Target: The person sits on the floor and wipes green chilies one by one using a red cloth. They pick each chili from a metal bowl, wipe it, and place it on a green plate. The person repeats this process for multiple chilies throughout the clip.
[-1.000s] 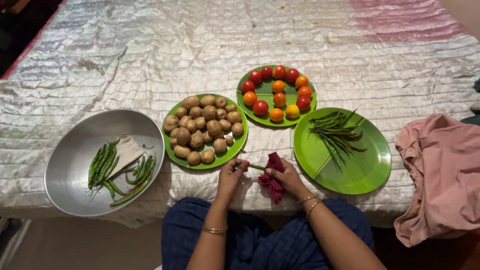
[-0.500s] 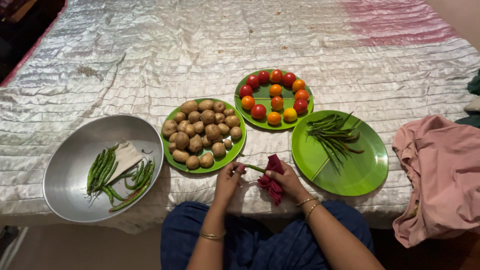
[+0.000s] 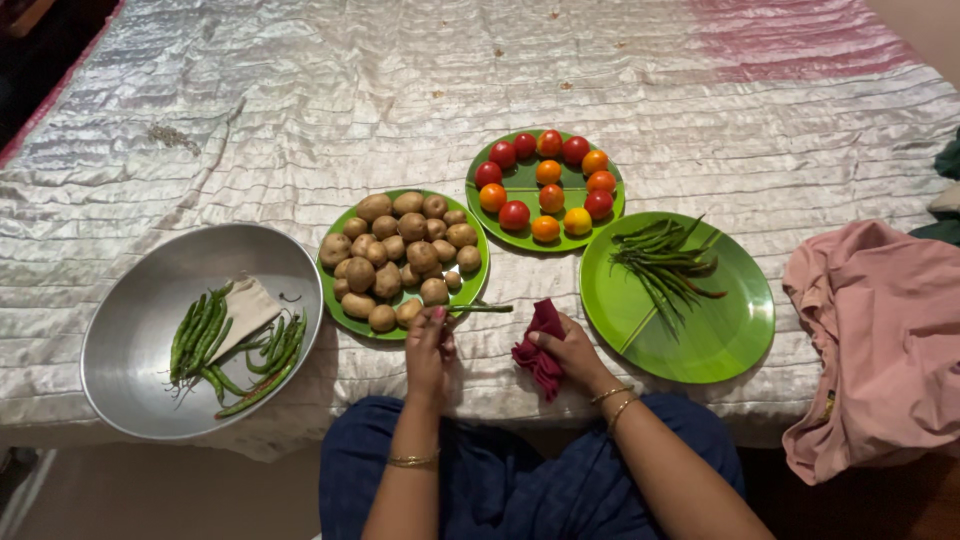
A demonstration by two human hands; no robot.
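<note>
Near the front edge of the bench, which is draped in a shiny, wrinkled white cloth [image 3: 400, 90], the person's left hand [image 3: 430, 345] pinches one green chilli [image 3: 482, 309] by its end between fingertips and thumb, so that the pod sticks out level toward the right, just above the cloth and right beside the near rim of the plate of potatoes [image 3: 403, 262]. The right hand [image 3: 572, 352] is closed around a crumpled dark red rag [image 3: 541, 347], which bunches up between its fingers and rests on the cloth; the chilli's free tip ends just short of that rag, and the two hands are apart. Both wrists carry thin gold bangles. Left of the left hand sits a wide steel bowl [image 3: 140, 330] holding loose green chillies [image 3: 225, 345] and a folded pale cloth [image 3: 245, 305] among them. Right of the right hand lies a green divided plate [image 3: 720, 340] with a small heap of chillies [image 3: 665, 262] in its far section, the near sections bare. Behind the hands, a second green plate carries tomatoes [image 3: 545, 185] in red, orange and yellow, set mostly in a ring. At the far right a pink garment [image 3: 880, 340] hangs over the bench edge. The person's lap, in dark blue fabric, fills the bottom of the view.
</note>
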